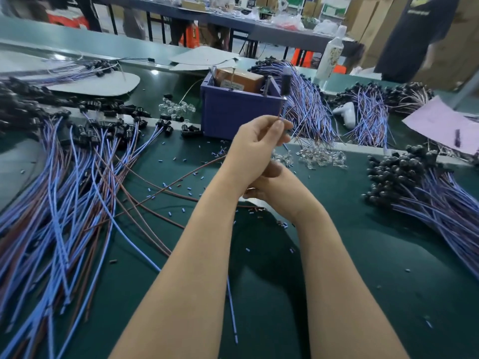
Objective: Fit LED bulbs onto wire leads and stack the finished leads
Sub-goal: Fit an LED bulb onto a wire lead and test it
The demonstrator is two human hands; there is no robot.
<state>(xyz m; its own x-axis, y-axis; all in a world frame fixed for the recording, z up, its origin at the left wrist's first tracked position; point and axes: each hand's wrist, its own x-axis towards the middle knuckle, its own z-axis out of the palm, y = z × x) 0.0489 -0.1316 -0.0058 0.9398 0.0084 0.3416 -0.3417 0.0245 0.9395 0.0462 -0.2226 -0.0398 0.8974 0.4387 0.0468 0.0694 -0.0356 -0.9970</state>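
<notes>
My left hand (256, 143) is raised over the middle of the green mat and pinches a wire lead (282, 110) between thumb and fingertips. The lead stands upright with its black socket (286, 80) at the top, blurred. My right hand (272, 185) sits just below, curled and partly hidden behind my left wrist; what it holds does not show. Clear LED bulbs (321, 156) lie in a loose pile just right of my hands. Blue and brown leads with black sockets (64, 193) spread over the left. A stack of leads (420, 193) lies at the right.
A purple box (233, 112) stands behind my hands with a brown carton inside. More bundles of leads (308, 99) lie behind it, with a second pile of clear bulbs (176, 107) to its left. A white bottle (331, 53), pink paper (440, 123) and a standing person (414, 35) are at the far right.
</notes>
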